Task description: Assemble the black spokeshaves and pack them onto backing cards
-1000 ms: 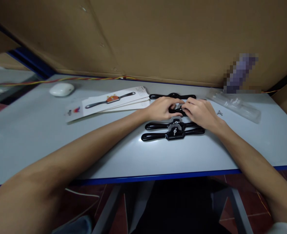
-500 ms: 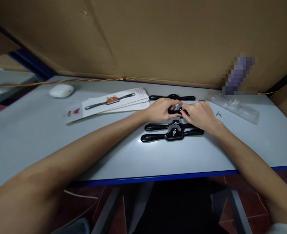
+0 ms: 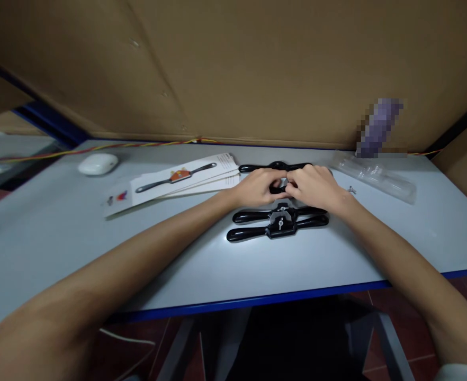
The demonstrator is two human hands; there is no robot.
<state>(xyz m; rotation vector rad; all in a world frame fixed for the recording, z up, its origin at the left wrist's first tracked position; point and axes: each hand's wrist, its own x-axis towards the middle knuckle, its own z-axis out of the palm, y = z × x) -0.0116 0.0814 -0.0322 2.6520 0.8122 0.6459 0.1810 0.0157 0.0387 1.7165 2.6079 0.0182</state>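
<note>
My left hand is closed around a black spokeshave, thumb and fingers curled about its middle. From the other side my right hand grips the same tool, its fingertips pinched near the centre; what they press on is hidden. Just in front lie two more black spokeshaves, a farther one and a nearer one, both with silver blades and a small screw at the middle. Behind my hands rests another black spokeshave body. A small silver wing screw lies right of my right wrist.
Printed cardboard packaging showing a spokeshave lies to the left. At the back right are clear plastic packaging and a blurred purple object. A white rounded device sits back left. A cardboard wall stands behind the table.
The whole view has shifted slightly, so things sit lower in the picture. Both hands stay together on the spokeshave, with the right fingers shifted a little at its centre.
</note>
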